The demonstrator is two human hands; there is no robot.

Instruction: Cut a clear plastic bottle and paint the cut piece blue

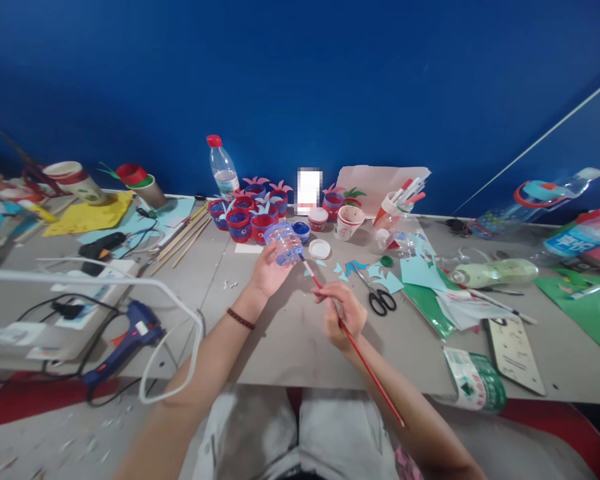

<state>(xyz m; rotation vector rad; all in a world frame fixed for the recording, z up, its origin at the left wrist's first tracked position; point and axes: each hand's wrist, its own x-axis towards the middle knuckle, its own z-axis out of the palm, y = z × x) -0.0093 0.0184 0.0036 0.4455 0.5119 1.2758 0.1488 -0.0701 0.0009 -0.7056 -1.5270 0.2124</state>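
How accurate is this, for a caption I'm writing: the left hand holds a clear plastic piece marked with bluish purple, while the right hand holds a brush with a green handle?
Not quite: the handle of the brush is red, as the head view shows. The right hand does hold it, and the left hand holds the clear plastic piece marked with bluish purple.

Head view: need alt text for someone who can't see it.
A person's left hand holds a clear plastic piece streaked with blue, while the right hand holds a red-handled paintbrush, tip at its edge. Red and blue cups stand beyond on a gray table, with scissors and a glue gun nearer.
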